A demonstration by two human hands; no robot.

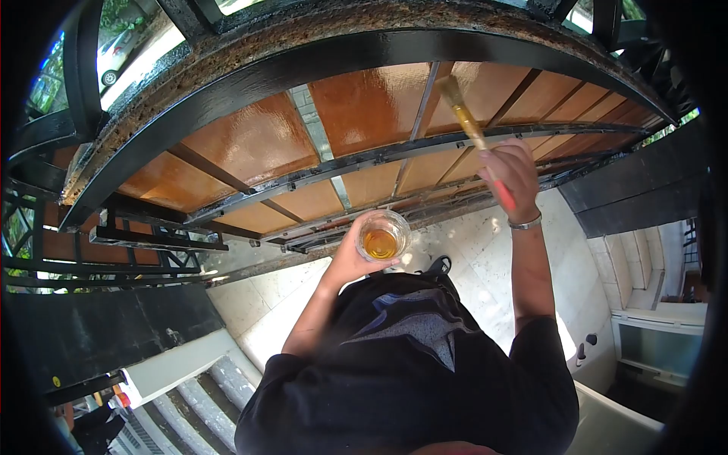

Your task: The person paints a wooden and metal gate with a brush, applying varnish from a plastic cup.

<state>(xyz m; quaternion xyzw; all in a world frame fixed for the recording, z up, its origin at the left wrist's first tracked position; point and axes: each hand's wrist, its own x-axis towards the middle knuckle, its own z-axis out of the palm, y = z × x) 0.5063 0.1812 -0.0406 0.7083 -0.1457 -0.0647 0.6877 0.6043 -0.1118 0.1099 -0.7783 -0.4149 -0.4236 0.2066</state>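
Observation:
My left hand (350,259) is wrapped round a clear cup (394,224) in front of my waist. Amber liquid (380,243) covers the bottom of the cup. Raised to the right, my right hand (512,173) grips a paintbrush (466,121) by its handle, whose red end shows below the palm. The bristles point up and to the left and overlap a brown wooden panel (479,87) of the gate in this view. Glossy sheen lies on several of these panels, which sit in a black metal frame (303,64).
A rusty, rough metal edge (250,38) runs along the top of the gate. Pale floor tiles (485,246) lie below me, with steps (193,402) at the lower left. At the right stands a glass-fronted cabinet (658,349). A parked car (115,57) shows beyond the gate.

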